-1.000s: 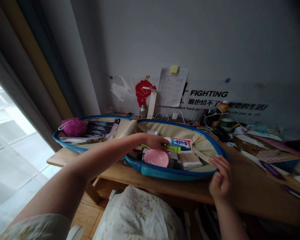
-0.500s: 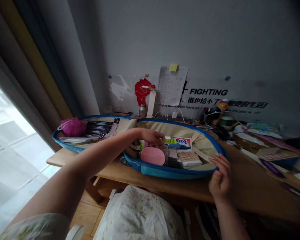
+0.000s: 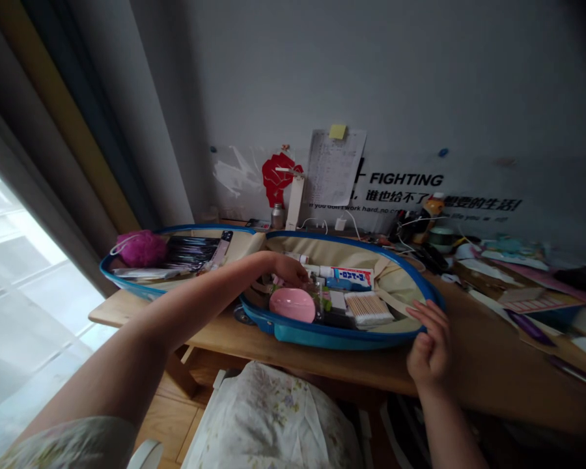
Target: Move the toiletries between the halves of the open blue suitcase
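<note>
An open blue suitcase [image 3: 342, 335] lies on a wooden desk [image 3: 488, 374]. My left hand [image 3: 290, 268] reaches into its right half, fingers curled down among the items just behind an oval pink case [image 3: 292, 304]; what they grip is hidden. A small green item [image 3: 325, 303] lies beside the pink case. A white, red and blue toothpaste box [image 3: 351, 278] and a pack of cotton swabs [image 3: 368, 307] sit to the right. My right hand [image 3: 430, 345] rests with loosely spread fingers on the suitcase's front right rim.
The suitcase's left half [image 3: 127, 279] holds a magenta bath puff [image 3: 141, 249] and dark flat packets [image 3: 193, 251]. Cables, bottles, papers and boxes [image 3: 493, 260] crowd the desk's right side. A curtain [image 3: 78, 143] and window stand left. Floral cloth [image 3: 273, 423] covers my lap.
My left hand drew back left and lower inside the suitcase; the green item it held out now lies beside the pink case. My right hand stayed on the rim.
</note>
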A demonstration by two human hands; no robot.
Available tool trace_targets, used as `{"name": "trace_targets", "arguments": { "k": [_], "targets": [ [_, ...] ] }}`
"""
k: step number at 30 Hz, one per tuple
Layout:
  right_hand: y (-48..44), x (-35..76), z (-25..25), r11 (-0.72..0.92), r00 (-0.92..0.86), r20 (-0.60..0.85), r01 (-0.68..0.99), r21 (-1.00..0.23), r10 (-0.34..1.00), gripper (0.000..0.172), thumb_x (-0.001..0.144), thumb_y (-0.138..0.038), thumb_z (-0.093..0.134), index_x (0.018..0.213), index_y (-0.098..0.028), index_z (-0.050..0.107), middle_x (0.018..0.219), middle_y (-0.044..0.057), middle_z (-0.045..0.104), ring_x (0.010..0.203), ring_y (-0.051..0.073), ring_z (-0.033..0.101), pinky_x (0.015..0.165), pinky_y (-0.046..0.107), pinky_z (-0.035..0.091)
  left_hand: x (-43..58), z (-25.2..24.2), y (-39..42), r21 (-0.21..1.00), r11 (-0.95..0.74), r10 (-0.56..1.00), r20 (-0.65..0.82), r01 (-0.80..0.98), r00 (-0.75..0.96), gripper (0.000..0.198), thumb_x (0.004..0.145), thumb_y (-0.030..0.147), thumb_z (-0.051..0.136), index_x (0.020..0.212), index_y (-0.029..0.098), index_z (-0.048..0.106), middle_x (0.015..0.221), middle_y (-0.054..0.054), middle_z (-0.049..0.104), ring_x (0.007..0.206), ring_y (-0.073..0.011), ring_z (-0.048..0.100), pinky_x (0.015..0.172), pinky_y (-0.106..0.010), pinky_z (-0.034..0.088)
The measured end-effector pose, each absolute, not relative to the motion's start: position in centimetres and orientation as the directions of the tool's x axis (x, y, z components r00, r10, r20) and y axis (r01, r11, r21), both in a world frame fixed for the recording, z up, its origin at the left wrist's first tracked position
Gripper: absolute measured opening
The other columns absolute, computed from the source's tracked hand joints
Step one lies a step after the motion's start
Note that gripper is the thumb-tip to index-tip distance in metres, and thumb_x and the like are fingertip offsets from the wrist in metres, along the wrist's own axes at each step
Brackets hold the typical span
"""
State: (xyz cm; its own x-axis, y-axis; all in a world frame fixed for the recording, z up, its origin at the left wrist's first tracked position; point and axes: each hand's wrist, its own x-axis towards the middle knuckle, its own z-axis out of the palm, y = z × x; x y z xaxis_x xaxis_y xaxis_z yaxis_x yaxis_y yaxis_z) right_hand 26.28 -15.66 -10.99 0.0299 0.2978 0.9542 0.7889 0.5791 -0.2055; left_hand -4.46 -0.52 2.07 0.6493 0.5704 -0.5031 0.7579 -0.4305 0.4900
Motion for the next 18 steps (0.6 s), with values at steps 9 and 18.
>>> {"name": "trace_targets", "arguments": {
  "k": [9,18],
  "targets": [
    [-15.5,26.1,-10.8,0.58,0.034,0.96,0.79,-0.196,0.279,0.042,0.102,-0.043,0.033,0.111,-0.018,0.066,0.114,0.016,0.068,0.124,0.031,0.059,0.102,0.057,0.047,-6.8,2.4,-0.9,0.342,-0.32,0.652,-0.597,0.883,0.467,0.03,0.097,0.038,0.062,0.116,0.015,0.063,0.104,-0.006,0.067,0.085,-0.0164,0.065,0.074,-0.033,0.058],
    [-15.6,26.0,-10.7,0.586,0.003,0.966,0.794,-0.161,0.26,0.04,0.103,-0.038,0.033,0.116,-0.018,0.065,0.116,0.016,0.068,0.127,0.031,0.058,0.104,0.057,0.047,-7.6,2.4,-1.1,0.361,-0.283,0.702,-0.553,0.889,0.448,0.035,0.084,0.046,0.068,0.106,0.02,0.064,0.07,0.0,0.068,0.063,-0.0147,0.062,0.058,-0.022,0.049]
  ]
}}
